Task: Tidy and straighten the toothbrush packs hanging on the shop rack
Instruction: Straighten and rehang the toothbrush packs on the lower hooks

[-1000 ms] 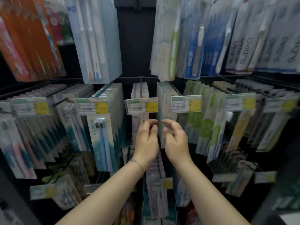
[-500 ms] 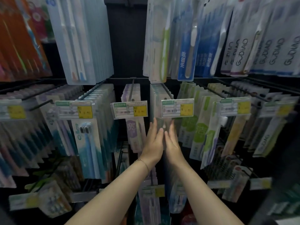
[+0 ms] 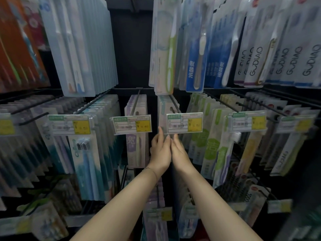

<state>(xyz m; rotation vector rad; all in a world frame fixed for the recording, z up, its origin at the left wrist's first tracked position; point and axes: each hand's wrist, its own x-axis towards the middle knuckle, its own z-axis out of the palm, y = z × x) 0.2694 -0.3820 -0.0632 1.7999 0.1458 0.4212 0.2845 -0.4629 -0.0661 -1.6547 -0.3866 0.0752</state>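
Black wire shop rack [image 3: 128,88], centre frame: two flat hands, left hand [image 3: 160,151] and right hand [image 3: 180,154], touching beneath one green-and-yellow price tag [image 3: 184,122].

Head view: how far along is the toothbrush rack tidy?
Done-looking: the light-blue packs hang flush. In hand: left hand and right hand, fingers straight, meet at the white packs under the middle price tag. To do: the green packs fan out tilted, and the bottom-left packs lie askew.
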